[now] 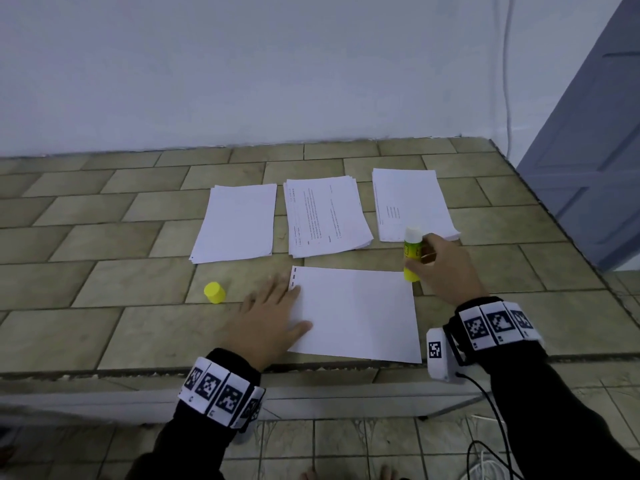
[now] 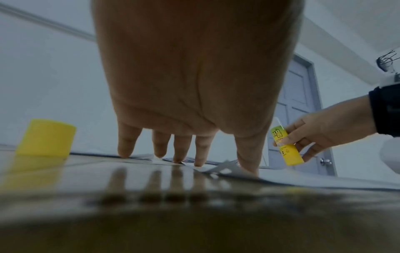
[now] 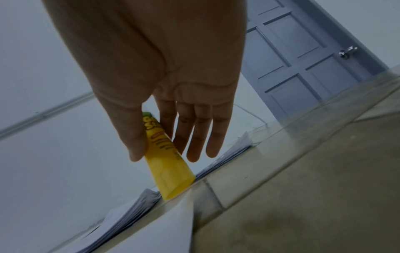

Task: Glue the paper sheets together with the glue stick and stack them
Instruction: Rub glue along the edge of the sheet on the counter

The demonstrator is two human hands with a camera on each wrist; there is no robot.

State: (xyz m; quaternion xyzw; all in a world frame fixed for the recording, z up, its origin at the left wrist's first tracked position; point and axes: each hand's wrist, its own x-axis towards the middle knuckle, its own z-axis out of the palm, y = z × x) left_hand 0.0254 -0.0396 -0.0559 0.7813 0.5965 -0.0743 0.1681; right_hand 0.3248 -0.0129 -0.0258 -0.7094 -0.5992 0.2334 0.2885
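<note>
A single white sheet [image 1: 356, 313] lies near the front edge of the tiled table [image 1: 104, 289]. My left hand [image 1: 273, 317] rests flat on the sheet's left edge with its fingers spread and straight; the left wrist view shows the fingertips [image 2: 199, 162] pressing down. At the sheet's far right corner my right hand [image 1: 440, 268] pinches the yellow glue stick [image 1: 411, 258] between thumb and forefinger. The stick stands nearly upright, white end up, and its yellow lower end [image 3: 173, 188] is at the paper's corner. Its yellow cap [image 1: 214, 292] stands on the table left of my left hand.
Three paper stacks lie in a row behind the sheet: a blank one [image 1: 237, 221] on the left, a printed one [image 1: 325, 216] in the middle, another [image 1: 412, 204] on the right. A grey door [image 1: 588, 150] stands at the right. Cables [image 1: 485, 455] trail on the floor.
</note>
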